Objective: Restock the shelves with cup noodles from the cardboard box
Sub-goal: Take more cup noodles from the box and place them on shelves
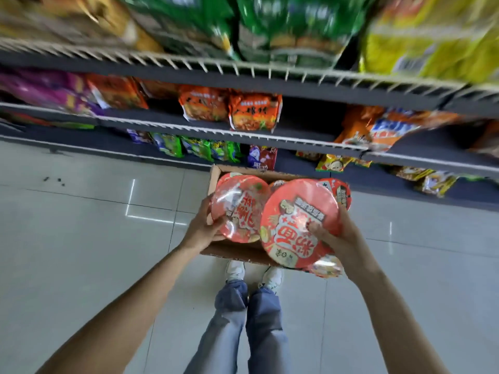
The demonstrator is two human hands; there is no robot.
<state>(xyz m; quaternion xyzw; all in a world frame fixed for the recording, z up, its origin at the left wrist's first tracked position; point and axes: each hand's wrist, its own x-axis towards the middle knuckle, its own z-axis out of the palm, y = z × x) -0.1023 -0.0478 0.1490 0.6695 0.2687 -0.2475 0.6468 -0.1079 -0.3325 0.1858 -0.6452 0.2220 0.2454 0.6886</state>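
- Head view, your only one: you stand over the cardboard box [216, 174] on the tiled floor [81, 238], just in front of the shelving, with your shoes [253, 273] close behind it.
- Your left hand [202, 225] has its grip around the rim of one red bowl of cup noodles [240, 209], thumb over the lid edge, the bowl lifted above the box and tilted toward you.
- Your right hand [337, 238] has its grip on a second, nearer bowl [297, 225], thumb pressed on the lid and fingers curled behind it; this one also hangs over the box, lid facing up at you.
- More red bowls show inside the box: lids peek out behind the two you hold [340, 193], and another sits under your right wrist [326, 267]. How many lie deeper you cannot tell.
- Shelves ahead carry bagged noodle packs, orange ones on the middle shelf [253, 114], green and yellow ones higher up, much of it blurred. No cup bowls are visible on any shelf here.
- A dark open stretch on the middle shelf [310, 117], right of the orange packs, looks like the likeliest slot.
- Judged from this, you are at the pick-up stage: two bowls in hand, none placed in sight, and the box far from emptied.
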